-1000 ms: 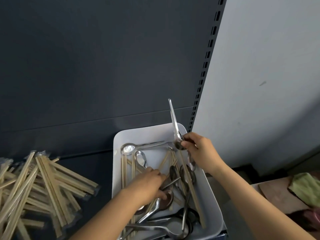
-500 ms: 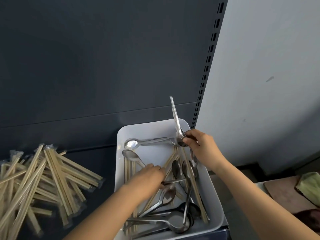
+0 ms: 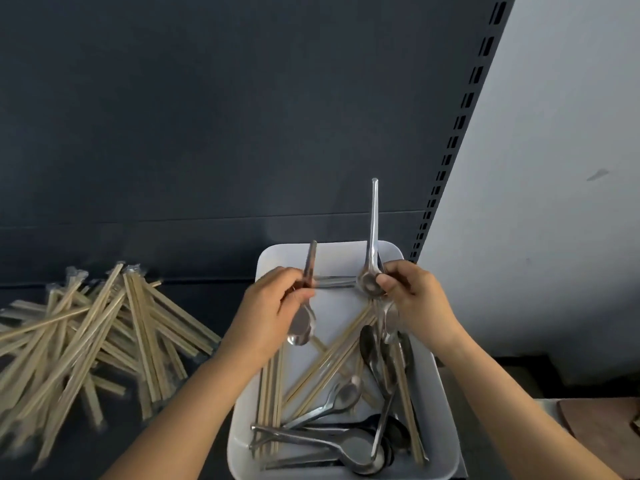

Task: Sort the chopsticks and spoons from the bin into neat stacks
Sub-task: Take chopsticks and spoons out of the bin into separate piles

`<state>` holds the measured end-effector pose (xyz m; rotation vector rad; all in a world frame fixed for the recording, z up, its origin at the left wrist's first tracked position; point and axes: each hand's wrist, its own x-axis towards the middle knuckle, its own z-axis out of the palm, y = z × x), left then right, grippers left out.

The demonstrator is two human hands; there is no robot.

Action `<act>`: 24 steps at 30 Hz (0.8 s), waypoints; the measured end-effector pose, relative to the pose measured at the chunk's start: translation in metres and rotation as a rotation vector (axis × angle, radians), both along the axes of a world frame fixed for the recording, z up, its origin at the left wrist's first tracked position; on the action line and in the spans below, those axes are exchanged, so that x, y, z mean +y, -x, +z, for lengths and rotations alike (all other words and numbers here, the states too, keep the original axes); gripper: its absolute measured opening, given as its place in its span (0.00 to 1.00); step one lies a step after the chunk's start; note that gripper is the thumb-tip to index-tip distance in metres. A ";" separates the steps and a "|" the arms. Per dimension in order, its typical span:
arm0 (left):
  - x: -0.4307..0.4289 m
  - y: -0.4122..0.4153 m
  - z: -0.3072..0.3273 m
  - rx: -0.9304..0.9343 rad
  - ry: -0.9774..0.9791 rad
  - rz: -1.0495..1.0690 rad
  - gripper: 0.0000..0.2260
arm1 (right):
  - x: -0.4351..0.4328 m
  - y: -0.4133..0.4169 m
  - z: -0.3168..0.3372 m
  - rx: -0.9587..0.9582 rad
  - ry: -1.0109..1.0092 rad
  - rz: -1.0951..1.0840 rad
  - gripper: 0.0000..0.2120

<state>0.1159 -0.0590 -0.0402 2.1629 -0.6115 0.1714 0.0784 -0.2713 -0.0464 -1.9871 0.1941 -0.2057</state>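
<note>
Still lots to sort in the white bin, at the near right. Spoons heaped at its near end, with loose chopsticks crossing in the middle and along its sides. Maybe a dozen pieces left, though hard to count where they overlap.

Two spoons lifted out, above the bin. Left hand closed around one spoon, bowl down, handle poking up. Right hand pinching another spoon by its bowl, handle standing straight up. More spoons seem tucked under that hand, but blurry.

Wrapped chopsticks piled on the dark shelf to the left, well apart from the bin. Crossed every which way, not a neat stack yet. No spoon stack to see anywhere. About halfway, as a guess.
</note>
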 end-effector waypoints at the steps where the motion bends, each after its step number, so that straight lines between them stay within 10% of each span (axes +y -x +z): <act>1: 0.006 0.001 0.004 -0.004 0.069 0.056 0.02 | 0.004 -0.002 -0.001 -0.001 -0.004 0.022 0.07; 24: 0.333 0.062 0.067 -0.070 0.708 0.630 0.07 | 0.286 -0.011 0.047 -0.099 0.070 0.322 0.09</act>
